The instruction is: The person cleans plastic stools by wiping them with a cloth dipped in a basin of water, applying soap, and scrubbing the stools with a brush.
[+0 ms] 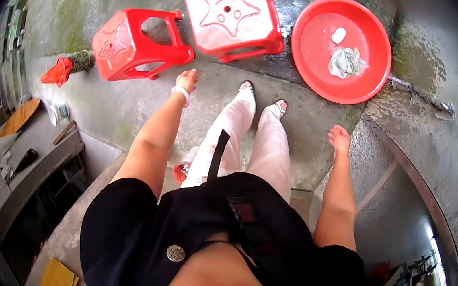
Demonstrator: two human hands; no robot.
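Observation:
My left hand, with a pale band on the wrist, hangs just in front of a red plastic stool lying on its side. Its fingers are loosely curled and hold nothing that I can see. Over on the other side, my right hand hangs empty, fingers relaxed and a little apart. Ahead of it on the ground is a red basin. Inside the basin lie a white bar-like piece and a crumpled pale cloth. A larger red stool with a star on its seat stands upright between the other stool and the basin.
The concrete ground looks wet near the basin. A pipe with a tap-like end is right of the basin. At left are a red object and a ledge holding a round wooden board and a white tub.

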